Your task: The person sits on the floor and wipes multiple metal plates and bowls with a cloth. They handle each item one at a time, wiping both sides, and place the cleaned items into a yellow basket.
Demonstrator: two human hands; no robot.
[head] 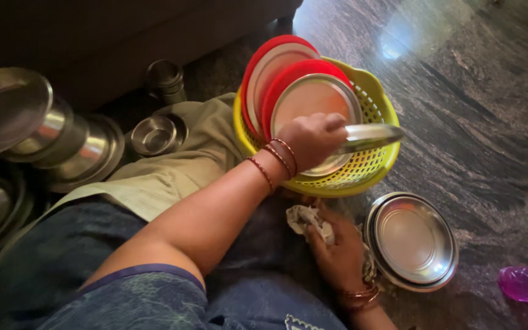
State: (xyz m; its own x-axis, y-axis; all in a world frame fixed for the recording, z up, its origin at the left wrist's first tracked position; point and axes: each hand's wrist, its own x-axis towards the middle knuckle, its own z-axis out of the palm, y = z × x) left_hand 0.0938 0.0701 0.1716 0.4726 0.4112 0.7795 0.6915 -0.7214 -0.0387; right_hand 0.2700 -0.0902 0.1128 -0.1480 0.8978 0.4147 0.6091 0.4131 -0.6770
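Two hands are working over the floor: the left hand [310, 139] is gripping a steel plate [368, 137] above the yellow basket [371, 171] of upright plates, while the right hand [337, 256] is clutching a crumpled cloth [307, 219] beside stacked steel plates [412, 240].

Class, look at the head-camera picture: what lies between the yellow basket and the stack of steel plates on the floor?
In the head view, nothing lies between the yellow basket and the stack of steel plates, only bare dark stone floor.
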